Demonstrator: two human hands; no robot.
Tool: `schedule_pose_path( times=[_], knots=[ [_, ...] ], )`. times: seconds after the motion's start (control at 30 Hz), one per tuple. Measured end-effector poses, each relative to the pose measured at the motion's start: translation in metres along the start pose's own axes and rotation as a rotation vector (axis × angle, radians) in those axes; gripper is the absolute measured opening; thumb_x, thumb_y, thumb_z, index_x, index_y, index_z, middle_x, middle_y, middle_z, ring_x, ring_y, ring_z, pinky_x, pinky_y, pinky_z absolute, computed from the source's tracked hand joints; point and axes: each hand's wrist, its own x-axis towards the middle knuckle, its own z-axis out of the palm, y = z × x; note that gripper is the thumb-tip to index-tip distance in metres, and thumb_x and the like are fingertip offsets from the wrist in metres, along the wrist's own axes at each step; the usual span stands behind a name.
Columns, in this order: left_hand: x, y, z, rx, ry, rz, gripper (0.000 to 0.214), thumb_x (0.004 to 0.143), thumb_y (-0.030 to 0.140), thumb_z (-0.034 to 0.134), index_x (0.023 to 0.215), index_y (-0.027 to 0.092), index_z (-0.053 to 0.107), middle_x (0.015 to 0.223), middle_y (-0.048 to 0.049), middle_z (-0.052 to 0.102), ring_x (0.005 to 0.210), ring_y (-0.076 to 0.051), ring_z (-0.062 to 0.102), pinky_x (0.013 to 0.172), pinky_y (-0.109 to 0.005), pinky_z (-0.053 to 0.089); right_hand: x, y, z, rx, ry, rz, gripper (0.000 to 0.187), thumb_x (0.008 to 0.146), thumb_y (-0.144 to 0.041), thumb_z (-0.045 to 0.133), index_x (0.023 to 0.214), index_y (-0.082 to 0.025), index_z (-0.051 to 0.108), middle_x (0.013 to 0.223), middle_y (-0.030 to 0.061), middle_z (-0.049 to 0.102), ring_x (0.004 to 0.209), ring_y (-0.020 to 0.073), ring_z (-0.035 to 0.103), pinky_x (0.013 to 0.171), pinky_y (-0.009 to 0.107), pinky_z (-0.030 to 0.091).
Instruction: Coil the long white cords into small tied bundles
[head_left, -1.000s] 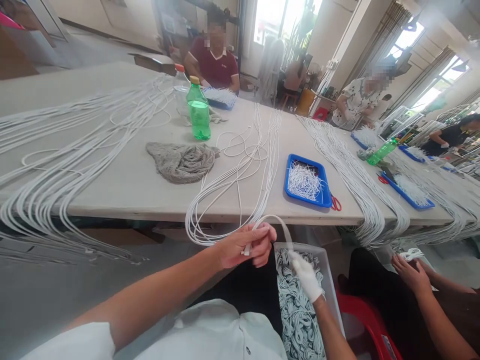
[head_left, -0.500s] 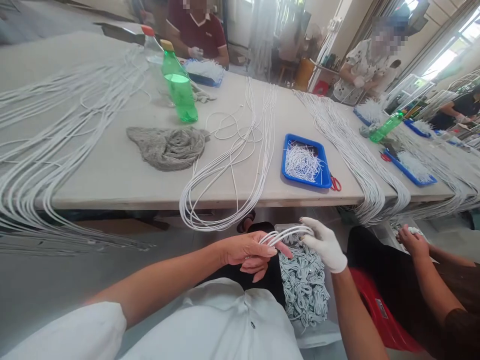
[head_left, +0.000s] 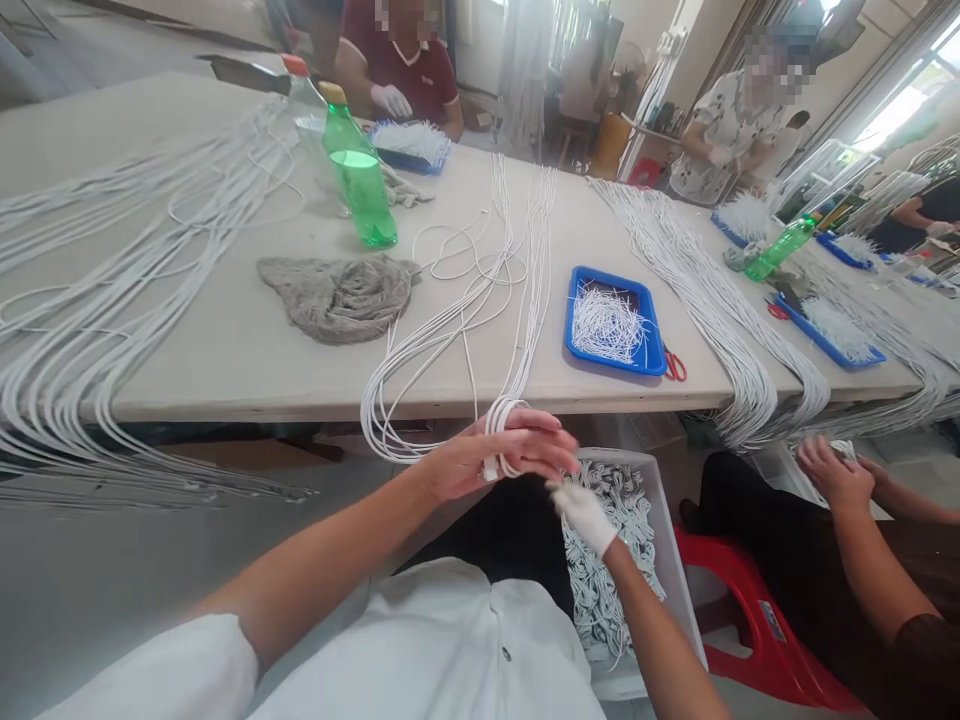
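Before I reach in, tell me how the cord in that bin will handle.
The cord in the bin will likely be floppy and light: similar strands drape over the table edge. Its tangled loops will probably snag and drag others along. It should bend easily, like the loops around the left hand.

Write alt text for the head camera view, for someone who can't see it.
A person's left hand has white cord looped around it, next to a gloved right hand above a bin of coiled cord. Beyond them, long white cords lie across a table with a blue tray of short cord pieces.
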Motion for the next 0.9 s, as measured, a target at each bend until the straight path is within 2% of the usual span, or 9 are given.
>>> schedule_pose_path(
  times=[0.1,0.2,0.27,0.4,0.53,0.6,0.7,0.8,0.9],
  knots=[
    [0.006,-0.007,-0.018,0.353,0.038,-0.068,0.036,0.089,0.028,0.057,0.123,0.018,0.057,0.122,-0.0123,0.062,0.11,-0.02,0.058,0.095,-0.032,0.042,-0.024,-0.031,-0.005,-0.176,-0.142,-0.122,0.019,0.083,-0.031,0.058,0.091,-0.021,0.07,0.079,0.0028,0.07,0.071,0.0177,0.064,0.07,0.029,0.05],
    [0.008,-0.027,-0.022,0.408,-0.129,-0.334,0.044,0.093,0.04,0.048,0.131,0.017,0.049,0.08,-0.007,0.071,0.065,-0.013,0.064,0.064,-0.024,0.047,-0.037,-0.076,-0.048,-0.368,-0.088,-0.201,0.017,0.087,-0.024,0.053,0.089,-0.022,0.069,0.079,0.0015,0.07,0.068,0.0144,0.063,0.07,0.026,0.049],
    [0.006,-0.036,-0.017,0.328,-0.219,-0.483,0.047,0.094,0.046,0.043,0.128,0.014,0.052,0.052,0.0011,0.06,0.039,-0.009,0.048,0.047,-0.021,0.04,-0.038,-0.092,-0.084,-0.322,0.032,-0.211,0.014,0.085,-0.026,0.057,0.092,-0.022,0.069,0.084,0.0022,0.071,0.071,0.0149,0.064,0.069,0.026,0.05],
    [-0.002,-0.031,0.0,0.027,-0.307,-0.537,0.044,0.088,0.045,0.053,0.113,0.01,0.063,0.033,0.009,0.036,0.029,-0.007,0.028,0.043,-0.024,0.039,-0.033,-0.061,-0.121,-0.149,0.24,-0.11,0.021,0.082,-0.032,0.063,0.1,-0.021,0.068,0.091,0.0033,0.071,0.077,0.0173,0.065,0.07,0.028,0.052],
    [-0.003,-0.005,0.005,-0.226,-0.226,-0.216,0.026,0.088,0.032,0.054,0.104,0.017,0.067,0.042,0.0039,0.052,0.036,-0.013,0.051,0.049,-0.027,0.047,-0.028,0.004,-0.078,-0.118,0.326,-0.02,0.034,0.091,-0.037,0.045,0.111,-0.018,0.065,0.097,0.008,0.07,0.084,0.0205,0.066,0.072,0.034,0.054],
    [0.002,0.005,0.003,-0.165,-0.078,-0.015,0.024,0.086,0.031,0.057,0.106,0.022,0.066,0.081,-0.0045,0.071,0.076,-0.022,0.069,0.07,-0.036,0.053,-0.029,0.012,-0.044,-0.193,0.042,-0.054,0.035,0.092,-0.036,0.043,0.108,-0.017,0.067,0.095,0.0085,0.071,0.088,0.0217,0.066,0.075,0.034,0.053],
    [0.013,0.0,-0.001,0.191,0.044,0.006,0.029,0.084,0.026,0.063,0.112,0.02,0.064,0.121,-0.0098,0.063,0.116,-0.024,0.056,0.099,-0.038,0.04,-0.037,-0.02,-0.026,-0.354,-0.277,-0.193,0.027,0.09,-0.033,0.048,0.103,-0.021,0.069,0.083,0.0039,0.071,0.076,0.018,0.066,0.072,0.03,0.051],
    [0.015,-0.017,-0.001,0.343,-0.082,-0.261,0.033,0.09,0.033,0.055,0.117,0.014,0.06,0.086,-0.009,0.072,0.08,-0.016,0.066,0.086,-0.033,0.047,-0.042,-0.06,-0.066,-0.378,-0.104,-0.258,0.02,0.09,-0.028,0.052,0.101,-0.025,0.069,0.086,0.0018,0.07,0.076,0.0152,0.064,0.075,0.028,0.048],
    [0.008,-0.018,0.003,0.097,-0.213,-0.472,0.041,0.095,0.04,0.042,0.117,0.01,0.059,0.039,0.0066,0.048,0.03,-0.008,0.038,0.051,-0.025,0.046,-0.042,-0.049,-0.11,-0.196,0.269,-0.177,0.019,0.088,-0.033,0.056,0.098,-0.023,0.069,0.087,0.0032,0.068,0.074,0.0161,0.062,0.069,0.028,0.05]
  ],
)
